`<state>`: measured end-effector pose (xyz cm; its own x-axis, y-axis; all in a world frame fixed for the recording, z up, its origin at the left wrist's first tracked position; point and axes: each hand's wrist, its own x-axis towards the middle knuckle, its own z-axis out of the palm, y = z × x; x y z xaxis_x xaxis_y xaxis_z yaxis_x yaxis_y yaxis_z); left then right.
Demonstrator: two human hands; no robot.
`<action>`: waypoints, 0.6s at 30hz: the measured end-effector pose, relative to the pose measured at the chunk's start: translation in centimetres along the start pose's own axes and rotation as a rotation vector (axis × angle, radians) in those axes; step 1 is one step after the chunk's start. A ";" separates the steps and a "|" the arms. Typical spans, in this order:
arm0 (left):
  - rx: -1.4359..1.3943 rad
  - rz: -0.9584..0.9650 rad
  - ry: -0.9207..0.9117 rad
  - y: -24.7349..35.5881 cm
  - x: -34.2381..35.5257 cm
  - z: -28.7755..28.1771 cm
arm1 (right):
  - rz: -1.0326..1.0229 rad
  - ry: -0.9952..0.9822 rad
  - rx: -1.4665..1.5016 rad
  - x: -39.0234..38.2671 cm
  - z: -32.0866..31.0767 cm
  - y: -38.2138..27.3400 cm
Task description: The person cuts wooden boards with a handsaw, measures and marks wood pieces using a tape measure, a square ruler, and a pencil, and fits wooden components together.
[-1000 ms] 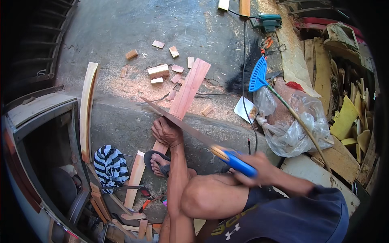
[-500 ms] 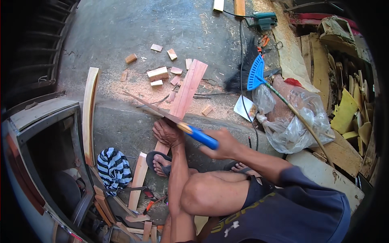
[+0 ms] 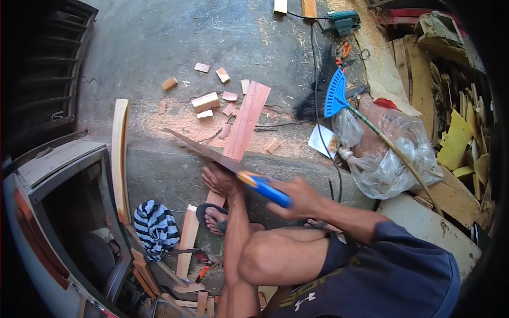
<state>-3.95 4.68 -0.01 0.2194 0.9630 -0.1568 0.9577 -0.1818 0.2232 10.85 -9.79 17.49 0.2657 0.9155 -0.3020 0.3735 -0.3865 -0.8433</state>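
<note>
My right hand grips the blue and orange handle of a hand saw, whose blade slants up to the left across a long reddish plank. My left hand presses down on the plank just beside the blade. The plank rests over a concrete step, and my foot in a sandal stands on its near end. Sawdust and several short wood offcuts lie on the ground past the step.
A curved pale board leans at the left beside a metal cabinet. A striped cloth lies near it. A blue-headed broom, clear plastic bags, a power tool with cable and stacked scrap wood fill the right.
My right hand has pushed the saw forward and to the left through the plank. My left hand stays pressed on the plank.
</note>
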 end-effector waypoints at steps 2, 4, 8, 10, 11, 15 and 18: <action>0.064 0.029 -0.062 2.3 -1.1 -0.6 | 0.151 -0.103 -0.120 -8.5 -5.4 -1.6; 0.069 0.033 -0.001 1.7 -1.4 -0.7 | 0.049 -0.077 -0.059 -14.3 -9.7 -3.2; -0.017 0.136 0.239 -0.5 0.0 0.4 | 0.069 -0.066 0.002 -7.1 -6.1 -3.7; -0.053 0.144 0.160 2.9 -0.5 0.9 | -0.048 0.071 0.020 0.5 -0.2 2.6; -0.036 0.141 0.171 1.9 -0.3 0.7 | -0.061 0.067 0.036 0.8 0.4 2.4; -0.024 0.118 0.237 -0.1 -0.1 0.3 | 0.114 -0.177 -0.013 -7.0 -5.5 -2.1; -0.013 0.115 0.242 2.5 -0.8 -0.6 | 0.020 -0.144 -0.044 -13.8 -10.4 -3.3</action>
<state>-1.85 3.52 1.21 0.2739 0.9560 0.1050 0.9263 -0.2916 0.2387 15.17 -22.31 29.03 0.1447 0.9128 -0.3818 0.4089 -0.4066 -0.8170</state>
